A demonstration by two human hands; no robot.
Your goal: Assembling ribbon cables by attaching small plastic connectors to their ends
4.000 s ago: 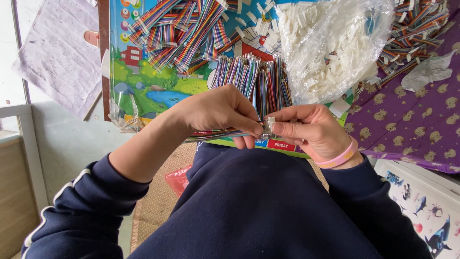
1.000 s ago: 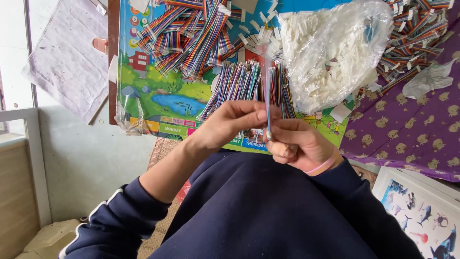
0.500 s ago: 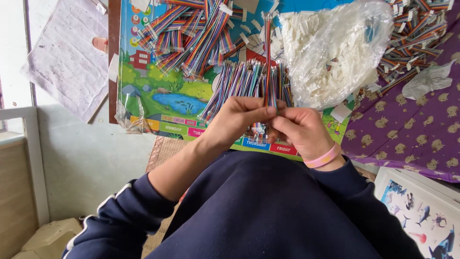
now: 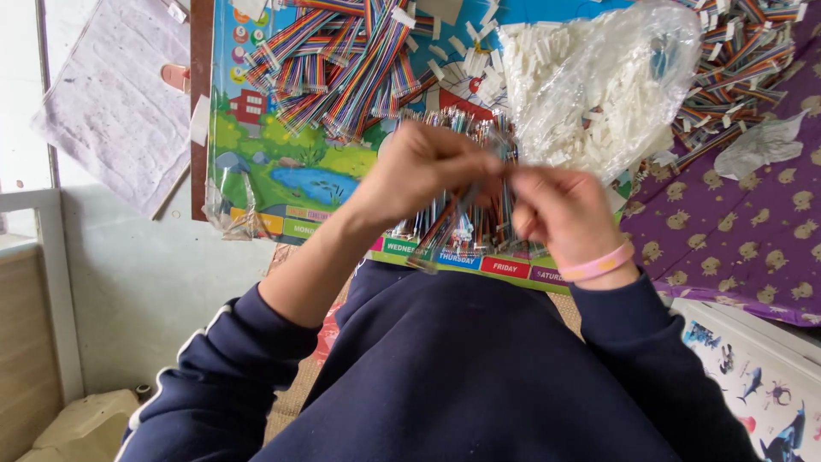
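left hand (image 4: 428,171): raised at the centre of the view; thumb and fingers pinched onto one end of the ribbon cable strip (image 4: 445,227); blurred by motion
right hand (image 4: 560,210): at 3 o'clock of the left hand, just beside it; fingertips pinched at the same point of the strip; the two hands meet together; pink wristband (image 4: 599,263) on the wrist
cable location: the strip hangs from the pinch toward 7 o'clock, above the lower edge of the board; whether a white piece sits on its end cannot be told
handling, judged: light; soft and limp along its length; thin wires likely to kink or split apart if pulled sideways; insulation probably smooth, so slip is possible
grip point, judged: take hold close to the end, flat across the width, between thumb and forefinger; support the free tail if it swings
cable piles: loose stock of rainbow strips (image 4: 342,60) at 11 o'clock; a second heap (image 4: 735,60) at 2 o'clock; a fanned row (image 4: 479,137) directly behind the hands
clear plastic bag (image 4: 599,85): at 1 o'clock; crinkled, bulging with small white parts; thin film, tears easily
picture board (image 4: 282,171): at 10 o'clock; flat, bright, showing a house, pond and grass; a band of coloured label boxes along its near edge
purple cloth (image 4: 744,231): at 3 o'clock; small tan animal print
sea-creature panel (image 4: 753,385): at 5 o'clock; white ground
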